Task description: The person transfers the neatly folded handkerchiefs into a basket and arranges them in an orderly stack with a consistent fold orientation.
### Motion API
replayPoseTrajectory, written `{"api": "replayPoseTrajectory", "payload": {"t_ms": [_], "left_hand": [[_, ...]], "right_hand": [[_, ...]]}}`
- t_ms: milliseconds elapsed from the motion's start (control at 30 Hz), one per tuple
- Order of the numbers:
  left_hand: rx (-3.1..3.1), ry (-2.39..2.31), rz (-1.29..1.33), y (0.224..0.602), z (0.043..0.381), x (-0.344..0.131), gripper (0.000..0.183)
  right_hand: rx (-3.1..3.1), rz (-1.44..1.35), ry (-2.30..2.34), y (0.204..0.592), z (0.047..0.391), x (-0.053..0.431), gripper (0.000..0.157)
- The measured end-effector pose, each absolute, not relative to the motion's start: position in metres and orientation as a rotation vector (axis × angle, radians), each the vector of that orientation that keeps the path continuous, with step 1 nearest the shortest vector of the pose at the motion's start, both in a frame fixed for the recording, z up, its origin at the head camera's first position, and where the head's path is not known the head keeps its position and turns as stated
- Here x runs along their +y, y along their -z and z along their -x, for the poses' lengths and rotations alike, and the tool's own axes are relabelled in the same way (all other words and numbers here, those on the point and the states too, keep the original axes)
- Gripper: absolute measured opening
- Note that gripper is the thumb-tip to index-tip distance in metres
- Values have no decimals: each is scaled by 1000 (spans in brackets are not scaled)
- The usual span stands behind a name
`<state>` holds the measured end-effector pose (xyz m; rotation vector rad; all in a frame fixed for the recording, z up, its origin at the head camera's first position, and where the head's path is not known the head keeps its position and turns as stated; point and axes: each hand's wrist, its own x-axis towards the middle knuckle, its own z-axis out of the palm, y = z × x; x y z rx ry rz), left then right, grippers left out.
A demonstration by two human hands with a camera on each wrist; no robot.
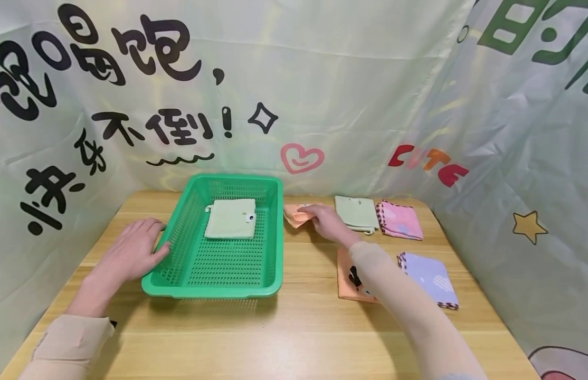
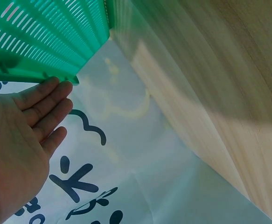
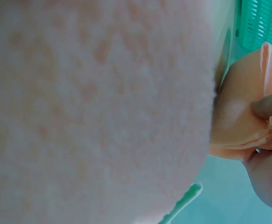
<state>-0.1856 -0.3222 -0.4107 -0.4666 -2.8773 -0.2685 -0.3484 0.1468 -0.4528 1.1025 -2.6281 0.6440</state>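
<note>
My right hand pinches an orange folded towel just right of the green basket. In the right wrist view the thumb and fingers press into the folds of that towel. My left hand lies along the basket's left rim, and in the left wrist view its fingers are straight against the rim's underside. A pale green folded towel with a small eye design lies inside the basket.
Right of my right hand lie a pale green towel and a pink towel. Nearer the front are another orange towel, partly under the right forearm, and a purple towel. A printed cloth hangs behind the wooden table.
</note>
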Motion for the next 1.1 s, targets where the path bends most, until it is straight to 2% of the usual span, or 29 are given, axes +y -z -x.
{"api": "replayPoseTrajectory", "payload": {"t_ms": [267, 500, 900, 1100], "left_hand": [[-2872, 274, 465, 412, 185, -323, 49], [-2877, 276, 464, 413, 186, -323, 49], [-2866, 277, 472, 412, 186, -324, 49], [-2868, 269, 473, 412, 187, -324, 49]], "right_hand": [[-2579, -976, -721, 447, 335, 150, 42], [-2505, -895, -814, 442, 324, 157, 44], [-2347, -882, -945, 419, 310, 164, 46], [-2240, -923, -941, 401, 299, 162, 39]]}}
